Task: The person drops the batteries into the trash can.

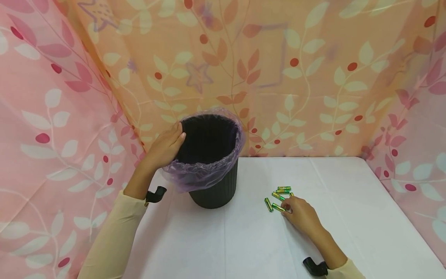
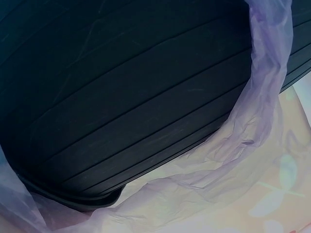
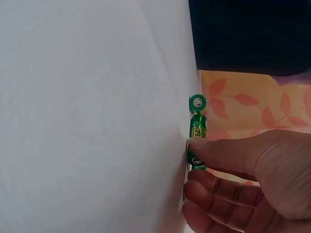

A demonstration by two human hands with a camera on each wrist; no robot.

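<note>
Honestly, the loose batteries [image 1: 283,191] on the counter [image 1: 348,190], right of the bin [image 1: 216,195], could roll if my right hand [image 1: 302,216] nudges them; its thumb touches one, though I can't tell whether it's pinched. My left hand [image 1: 165,146], fingers straight, rests on the bin's lined edge; pressing hard might drag the liner [image 1: 196,179] down.

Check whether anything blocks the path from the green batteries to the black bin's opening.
On the table, nothing visible stands between the batteries and bin; the bin's near wall and overhanging purple liner rise before its opening.
</note>
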